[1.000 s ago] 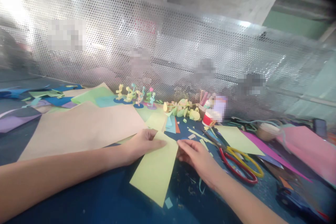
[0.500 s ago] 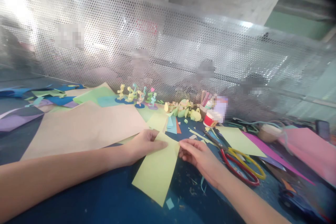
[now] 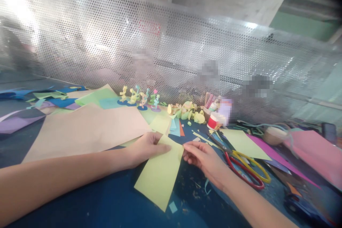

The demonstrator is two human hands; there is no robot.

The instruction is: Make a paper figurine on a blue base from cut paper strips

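A yellow-green strip of paper slants above the dark blue table. My left hand grips it near its top left, thumb on the upper face and the other fingers hidden beneath. At the strip's right corner, my right hand pinches the edge between thumb and index finger, the rest of its fingers curled. To the right of that hand lie scissors with red handles and others with yellow handles. Beyond the strip are small sheets of blue paper.
A large beige sheet spreads at left. Small paper figures stand at the back beside a heap of yellow-green paper pieces. A red and white tub and a pink item are at right. A perforated metal screen rises behind.
Almost nothing differs. Both hands keep their hold on the paper strip, with the right hand shifted only very slightly.
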